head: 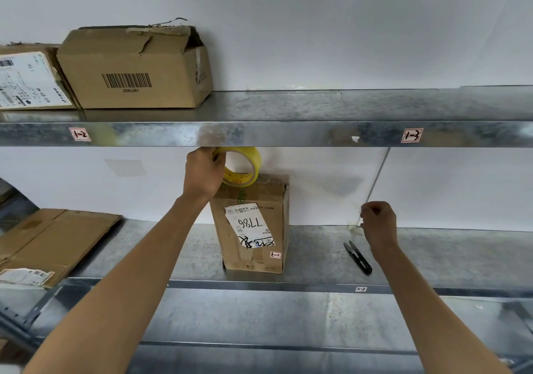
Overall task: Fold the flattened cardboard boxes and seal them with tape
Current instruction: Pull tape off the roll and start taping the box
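Drawing out a length of tape is, by judgement, the step in hand. Items as they stand:

1. Your left hand (204, 171): fingers curled round the rim of the yellow tape roll (243, 168), held high, just under the lip of the upper shelf (259, 134).
2. Your right hand (377, 223): fingers closed in a pinch, apparently on the free end of a clear tape strip (323, 192). The strip shows only faintly against the wall.
3. Folded box (253, 229): upright on the middle shelf (447, 252), directly below the roll, label toward you. Whether its top seam is shut cannot be told.
4. Snips (357, 258): lying on that shelf, just beside your right wrist.
5. Flattened cardboard (54, 238): stacked at the shelf's left end, well apart from the box.

Handling notes: hold the strip taut and level so it cannot fold onto itself or catch the shelf lip. Bring it down centred along the box's top seam, with overhang at both ends. Press from the middle outward. Let go with the right hand only once the tape has stuck, then reach for the snips.
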